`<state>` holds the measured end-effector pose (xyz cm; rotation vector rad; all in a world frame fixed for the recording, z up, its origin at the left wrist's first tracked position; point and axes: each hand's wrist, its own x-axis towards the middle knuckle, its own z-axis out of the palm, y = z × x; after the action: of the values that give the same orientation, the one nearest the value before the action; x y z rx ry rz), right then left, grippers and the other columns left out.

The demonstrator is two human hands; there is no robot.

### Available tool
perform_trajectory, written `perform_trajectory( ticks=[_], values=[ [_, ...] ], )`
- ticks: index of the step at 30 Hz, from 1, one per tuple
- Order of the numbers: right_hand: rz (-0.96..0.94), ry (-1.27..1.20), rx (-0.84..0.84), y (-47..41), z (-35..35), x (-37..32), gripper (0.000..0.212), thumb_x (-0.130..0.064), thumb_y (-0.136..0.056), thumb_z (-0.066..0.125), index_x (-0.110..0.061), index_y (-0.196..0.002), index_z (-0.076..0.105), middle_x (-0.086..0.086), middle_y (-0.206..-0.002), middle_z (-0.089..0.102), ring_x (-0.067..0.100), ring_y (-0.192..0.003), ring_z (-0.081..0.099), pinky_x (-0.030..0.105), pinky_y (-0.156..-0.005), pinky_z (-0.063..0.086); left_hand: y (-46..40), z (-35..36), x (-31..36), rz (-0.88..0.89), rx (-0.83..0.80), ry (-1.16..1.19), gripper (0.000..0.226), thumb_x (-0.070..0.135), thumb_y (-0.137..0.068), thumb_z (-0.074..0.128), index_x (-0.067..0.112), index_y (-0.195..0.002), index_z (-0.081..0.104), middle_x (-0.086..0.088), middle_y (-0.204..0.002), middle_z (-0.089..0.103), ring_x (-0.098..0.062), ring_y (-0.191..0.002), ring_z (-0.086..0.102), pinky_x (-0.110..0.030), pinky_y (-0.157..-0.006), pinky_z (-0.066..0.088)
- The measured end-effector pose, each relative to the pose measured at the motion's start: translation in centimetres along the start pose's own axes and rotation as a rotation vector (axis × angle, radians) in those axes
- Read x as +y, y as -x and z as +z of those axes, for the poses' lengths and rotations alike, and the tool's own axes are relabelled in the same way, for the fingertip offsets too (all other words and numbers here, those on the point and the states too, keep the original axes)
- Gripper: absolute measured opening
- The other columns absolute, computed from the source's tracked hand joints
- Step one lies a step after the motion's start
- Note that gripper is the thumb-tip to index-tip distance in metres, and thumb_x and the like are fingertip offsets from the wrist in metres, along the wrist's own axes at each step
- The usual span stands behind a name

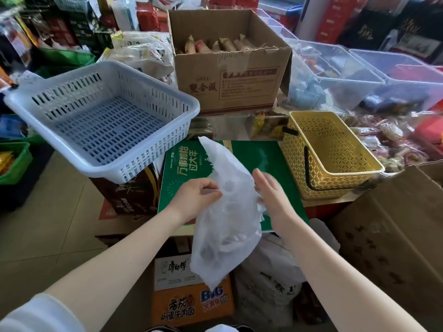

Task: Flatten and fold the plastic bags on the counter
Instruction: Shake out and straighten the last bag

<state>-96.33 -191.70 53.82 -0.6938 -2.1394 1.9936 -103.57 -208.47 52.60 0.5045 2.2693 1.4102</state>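
Note:
A crumpled, translucent white plastic bag (225,212) hangs in the air above a flat green box (268,164). My left hand (199,195) pinches the bag's left edge between thumb and fingers. My right hand (273,195) is on the bag's right side with fingers straight, touching the plastic. The bag's top corner points up and away from me; its lower end droops past the box's near edge. Below the right arm lie more white plastic bags (271,271), piled loosely.
A pale blue slotted basket (167,92) sits at the left on a dark box. A yellow lattice basket (359,168) stands to the right of the green box. A cardboard carton (239,75) of packets stands behind. Clear bins (359,68) line the right; an orange noodle carton (191,300) lies below.

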Motion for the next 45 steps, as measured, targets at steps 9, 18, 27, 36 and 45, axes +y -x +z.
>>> perform_trajectory(
  ticks=[9, 18, 27, 36, 45],
  values=[
    [-0.151, 0.518, 0.047, -2.3, 2.9, -2.9, 0.025, -0.023, -0.081, 0.062, -0.010, -0.065, 0.048, -0.002, -0.056, 0.040, 0.011, -0.049, 0.035, 0.021, -0.043, 0.026, 1.7, -3.1, 0.2, 0.309, -0.155, -0.161, 0.005, 0.008, -0.082, 0.067, 0.012, -0.085, 0.066, 0.006, -0.082, 0.063, 0.006, -0.076, 0.060, -0.005, -0.067, 0.041],
    [0.209, -0.108, 0.329, -5.5, 0.5, -2.1, 0.016, -0.020, -0.093, 0.054, -0.006, -0.100, 0.056, 0.009, -0.085, 0.058, 0.019, -0.075, 0.060, 0.027, -0.067, 0.053, 2.4, -5.1, -3.5, 0.199, 0.207, -0.086, 0.011, 0.019, -0.091, 0.055, 0.017, -0.080, 0.054, 0.007, -0.066, 0.058, -0.002, -0.051, 0.055, -0.013, -0.053, 0.043],
    [-0.256, 0.266, 0.012, -3.3, 2.8, -2.6, 0.048, -0.031, -0.091, 0.057, -0.017, -0.134, 0.042, -0.001, -0.125, 0.052, 0.015, -0.114, 0.053, 0.026, -0.088, 0.044, -0.3, -3.5, -3.1, -0.267, 0.423, 0.618, 0.012, 0.017, -0.098, 0.043, 0.009, -0.104, 0.049, -0.007, -0.091, 0.062, -0.014, -0.064, 0.065, -0.021, -0.052, 0.052],
    [0.174, 0.615, -0.252, 0.4, 0.7, 11.7, 0.121, -0.040, -0.063, 0.082, -0.029, -0.148, -0.004, -0.003, -0.152, 0.025, 0.019, -0.140, 0.023, 0.048, -0.117, 0.008, -0.3, -0.5, -4.3, -0.439, 0.379, 1.083, 0.013, 0.013, -0.096, 0.045, 0.009, -0.088, 0.055, -0.007, -0.083, 0.063, -0.013, -0.061, 0.064, -0.020, -0.049, 0.054],
    [0.088, 0.497, 0.099, -1.2, -3.7, 11.3, 0.015, -0.003, -0.074, 0.052, -0.009, -0.079, 0.065, 0.010, -0.075, 0.065, 0.034, -0.080, 0.062, 0.037, -0.066, 0.046, 0.7, -1.1, -8.3, -0.645, 0.538, 0.789, 0.012, 0.013, -0.095, 0.048, 0.008, -0.103, 0.055, -0.005, -0.076, 0.056, -0.013, -0.052, 0.059, -0.020, -0.044, 0.049]
  ],
)
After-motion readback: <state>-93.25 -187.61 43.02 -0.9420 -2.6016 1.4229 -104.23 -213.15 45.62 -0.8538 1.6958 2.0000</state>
